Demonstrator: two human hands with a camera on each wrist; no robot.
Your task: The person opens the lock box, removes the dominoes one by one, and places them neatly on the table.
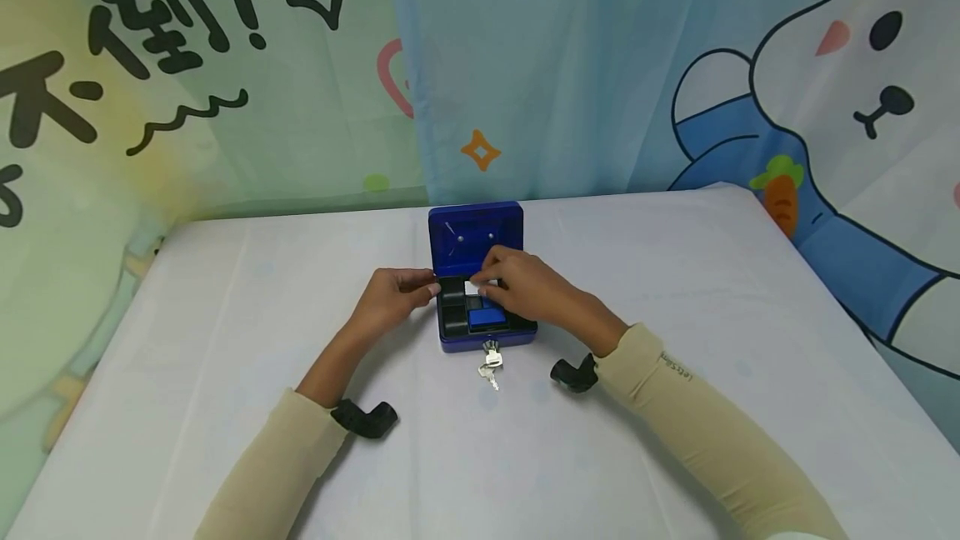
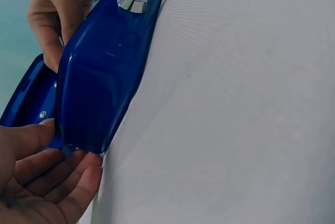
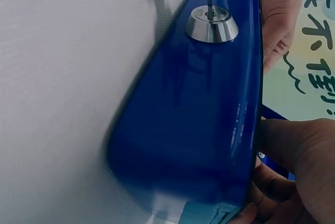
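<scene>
A blue metal cash box (image 1: 487,343) stands on the table with its lid (image 1: 476,232) raised toward the back. Inside is a black compartment tray (image 1: 453,319) with a blue block-like piece (image 1: 487,317) in it. My left hand (image 1: 392,297) holds the box's left rear corner, thumb at the rim and fingers against the side (image 2: 57,174). My right hand (image 1: 528,283) reaches over the tray, thumb and forefinger pinching a small flat white piece (image 1: 472,288), partly hidden by the fingers. Keys (image 1: 491,365) hang from the silver lock (image 3: 212,25) on the box's front.
A white cloth covers the table (image 1: 465,465). Behind its back edge hangs a printed curtain (image 1: 555,65) with cartoon figures and lettering. Black wrist mounts (image 1: 365,420) stick out from both sleeves, close over the cloth.
</scene>
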